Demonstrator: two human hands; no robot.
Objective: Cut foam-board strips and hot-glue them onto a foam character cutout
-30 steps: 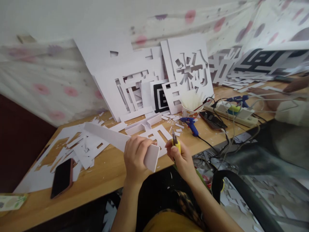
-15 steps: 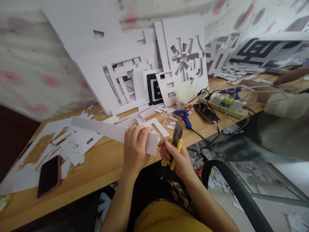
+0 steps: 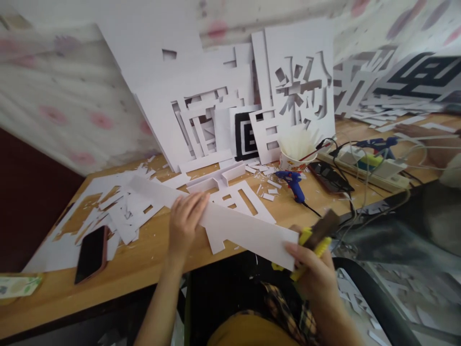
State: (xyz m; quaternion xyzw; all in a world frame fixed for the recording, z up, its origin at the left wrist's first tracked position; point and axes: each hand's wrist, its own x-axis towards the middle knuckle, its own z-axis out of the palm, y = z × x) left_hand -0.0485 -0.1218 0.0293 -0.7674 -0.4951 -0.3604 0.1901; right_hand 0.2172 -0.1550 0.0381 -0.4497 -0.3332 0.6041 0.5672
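A long white foam-board strip (image 3: 248,230) runs across the front of the bench, its far left end over the scraps. My left hand (image 3: 184,223) is closed around the strip near its middle. My right hand (image 3: 315,266) grips a yellow utility knife (image 3: 320,235), blade pointing up and right. The right thumb also lies on the strip's right end. Beneath the strip, a white board with cut-out slots (image 3: 248,199) lies on the bench. Just behind it stands a joined white strip piece (image 3: 218,178) with upright walls.
Cut boards (image 3: 154,110) lean on the curtained wall. A blue glue gun (image 3: 293,182), a cup of glue sticks (image 3: 293,156) and a power strip (image 3: 367,166) with cables are at right. A phone (image 3: 91,253) and scraps (image 3: 118,211) lie left. A person's hand (image 3: 410,130) rests far right.
My hands have moved apart, the right one going right with the knife to the strip's end. More of the strip shows between them. The view has shifted left.
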